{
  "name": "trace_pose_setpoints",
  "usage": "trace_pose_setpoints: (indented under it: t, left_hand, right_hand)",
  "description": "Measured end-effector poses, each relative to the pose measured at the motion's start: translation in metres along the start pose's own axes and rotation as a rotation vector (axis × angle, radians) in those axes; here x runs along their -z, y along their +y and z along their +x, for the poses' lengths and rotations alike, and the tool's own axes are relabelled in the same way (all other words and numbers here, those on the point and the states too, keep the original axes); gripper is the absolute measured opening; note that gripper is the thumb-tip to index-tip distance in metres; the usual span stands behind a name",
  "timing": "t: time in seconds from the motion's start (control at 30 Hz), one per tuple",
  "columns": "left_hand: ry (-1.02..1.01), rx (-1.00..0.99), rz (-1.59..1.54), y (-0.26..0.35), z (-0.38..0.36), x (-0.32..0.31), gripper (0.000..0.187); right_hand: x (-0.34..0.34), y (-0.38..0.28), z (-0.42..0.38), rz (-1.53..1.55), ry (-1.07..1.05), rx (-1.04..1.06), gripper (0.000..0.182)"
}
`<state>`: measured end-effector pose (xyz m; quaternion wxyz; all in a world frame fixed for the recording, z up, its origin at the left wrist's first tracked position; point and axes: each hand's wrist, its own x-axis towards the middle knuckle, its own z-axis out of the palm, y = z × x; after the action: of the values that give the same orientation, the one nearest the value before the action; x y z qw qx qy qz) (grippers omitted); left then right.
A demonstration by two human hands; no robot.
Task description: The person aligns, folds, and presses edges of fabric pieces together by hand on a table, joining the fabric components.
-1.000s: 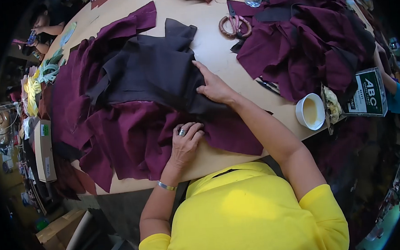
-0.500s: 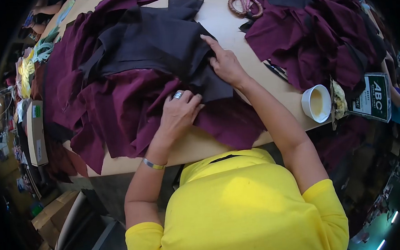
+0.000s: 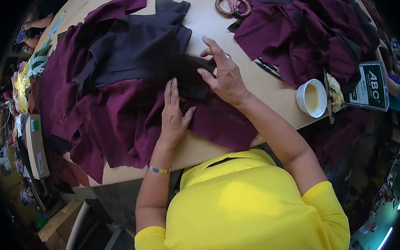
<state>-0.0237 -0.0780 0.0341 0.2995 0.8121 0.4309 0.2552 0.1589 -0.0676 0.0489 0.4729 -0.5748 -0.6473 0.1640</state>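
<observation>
My left hand (image 3: 175,119) lies open, its fingers stretched out and its thumb apart, where a dark grey cloth piece (image 3: 128,52) meets the maroon cloth (image 3: 126,101). The fingertips rest at the lower edge of the dark cloth. At that cloth's right side is my right hand (image 3: 227,78), open, with index finger raised and thumb spread away from it. A blurred, lifted flap of the dark cloth reaches between its thumb and fingers. More maroon cloth spreads under both hands toward the table's front edge.
On the right of the table (image 3: 271,103) lie another maroon cloth pile (image 3: 304,33), scissors (image 3: 269,69) and a white bowl (image 3: 311,99) of tan liquid. An ABC-labelled container (image 3: 367,86) stands beyond. Wrapped scissor-like handles (image 3: 232,6) are at the back. A long box (image 3: 37,147) sits left.
My left hand has gone from curled fingers to stretched ones. My right hand has lifted from the dark cloth and spread its fingers; the cloth's right part has folded inward.
</observation>
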Motion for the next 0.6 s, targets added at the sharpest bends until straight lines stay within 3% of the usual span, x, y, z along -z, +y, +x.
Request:
trace_pose_setpoints:
  t: [0.07,0.1,0.23,0.33,0.37,0.6]
  left_hand:
    - [0.028,0.018,-0.031,-0.001,0.000,-0.001,0.093]
    - [0.021,0.041,-0.065,0.001,0.000,-0.001,0.092]
    - [0.054,0.094,-0.083,-0.003,-0.002,-0.006,0.085]
    - [0.085,-0.032,0.386,0.004,-0.005,-0.003,0.080]
    - [0.125,-0.041,0.404,0.007,-0.006,-0.002,0.072]
    - [0.191,0.015,0.147,-0.010,-0.012,-0.006,0.050]
  right_hand:
    - [-0.004,0.012,-0.008,-0.223,-0.022,-0.052,0.082]
    - [-0.004,0.010,-0.009,-0.299,-0.134,-0.103,0.089]
    - [-0.022,0.018,0.002,-0.177,-0.190,-0.139,0.082]
    - [-0.023,0.018,0.008,-0.089,-0.237,-0.223,0.077]
    - [-0.024,0.019,0.004,-0.095,-0.222,-0.229,0.076]
    - [0.000,0.022,-0.016,0.135,-0.307,-0.175,0.081]
